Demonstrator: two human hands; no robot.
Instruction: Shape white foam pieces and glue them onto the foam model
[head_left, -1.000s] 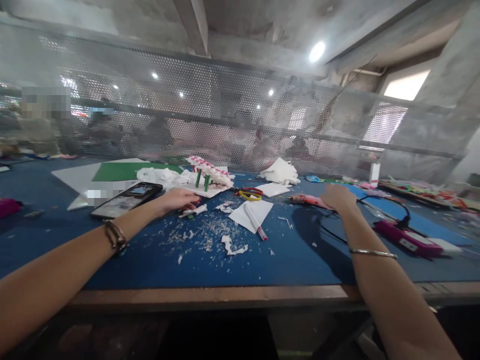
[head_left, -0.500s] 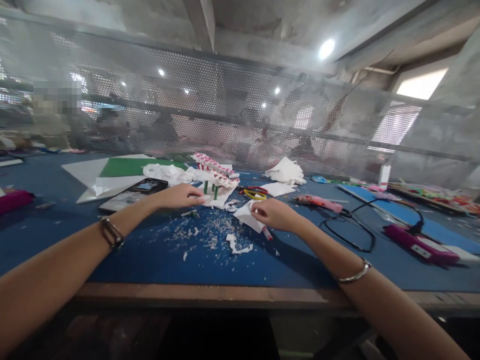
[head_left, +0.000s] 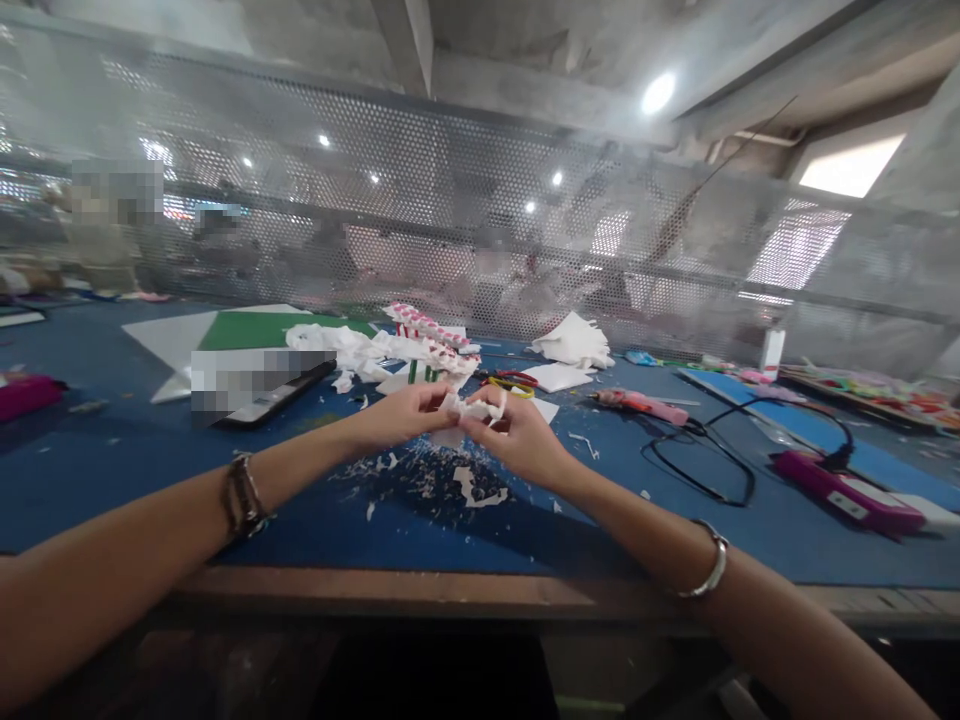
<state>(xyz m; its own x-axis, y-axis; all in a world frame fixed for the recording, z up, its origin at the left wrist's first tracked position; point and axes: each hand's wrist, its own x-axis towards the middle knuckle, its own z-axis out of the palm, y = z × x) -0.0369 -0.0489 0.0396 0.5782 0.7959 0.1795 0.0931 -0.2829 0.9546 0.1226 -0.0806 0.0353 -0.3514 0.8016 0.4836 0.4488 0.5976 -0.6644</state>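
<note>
Over the middle of the table, my left hand [head_left: 409, 412] and my right hand [head_left: 523, 437] meet, fingers pinched on a small crumpled piece of white paper [head_left: 480, 408]. Its lower part hangs between the fingertips, and its exact shape is partly hidden. Just behind them stands a cluster of pink-and-white and red-and-white pieces [head_left: 427, 330] with green striped posts below. Yellow-and-red tool handles [head_left: 514, 384] lie behind my right hand. White shreds and a torn white strip [head_left: 478, 490] are scattered in front on the blue tabletop [head_left: 300, 530].
Left are crumpled white paper [head_left: 337, 345], a green sheet [head_left: 255, 328] and a dark-edged flat device [head_left: 289, 392]. Right lie a pink-handled tool [head_left: 645, 405], a looped black cable [head_left: 739, 490] and a purple power strip [head_left: 847, 490]. A perforated metal screen [head_left: 465, 230] stands behind.
My left hand has moved right and my right hand slightly left, so they now meet on the white piece. My right hand has left the white sheet with the red-striped stick.
</note>
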